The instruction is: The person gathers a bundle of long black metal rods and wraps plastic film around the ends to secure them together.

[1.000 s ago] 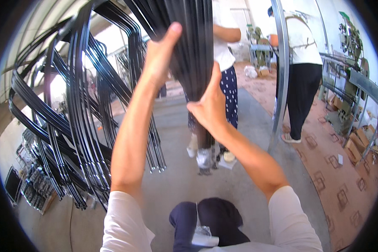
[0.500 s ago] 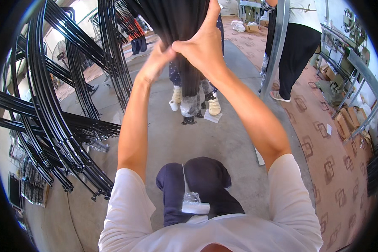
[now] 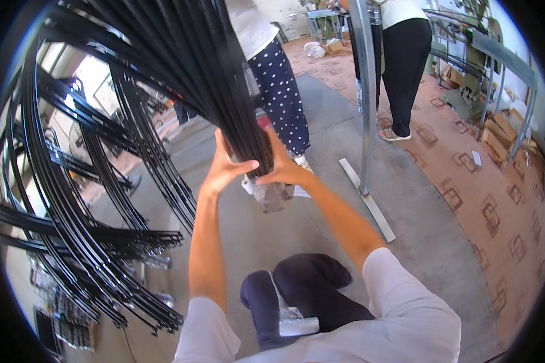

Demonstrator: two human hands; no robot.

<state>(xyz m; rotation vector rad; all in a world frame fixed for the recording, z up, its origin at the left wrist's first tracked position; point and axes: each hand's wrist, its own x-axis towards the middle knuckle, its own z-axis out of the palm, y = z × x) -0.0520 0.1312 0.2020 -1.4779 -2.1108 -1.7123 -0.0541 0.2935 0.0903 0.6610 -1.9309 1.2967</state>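
Observation:
A thick bundle of long black rods point(image 3: 209, 66) comes down from the top of the view, tilted, its lower end between my hands. My left hand point(image 3: 226, 168) grips the bundle's left side, thumb across the front. From the right side my right hand point(image 3: 280, 164) clasps the same bundle, thumb toward the left one. Below the hands, clear plastic film point(image 3: 272, 198) wraps the lower end of the rods. A roll of clear film point(image 3: 298, 327) lies on my lap, against my dark trousers.
Black rods in curved bundles point(image 3: 54, 181) hang on the left. A person in polka-dot trousers point(image 3: 280, 85) stands just beyond the bundle. To the right rises a metal post point(image 3: 367, 109) with a flat foot point(image 3: 369, 202). Another person in black trousers point(image 3: 402, 72) stands behind it.
My hands have come down and closer, from high on the bundle to near its wrapped lower end. The bundle now leans to the upper left, and the view has shifted.

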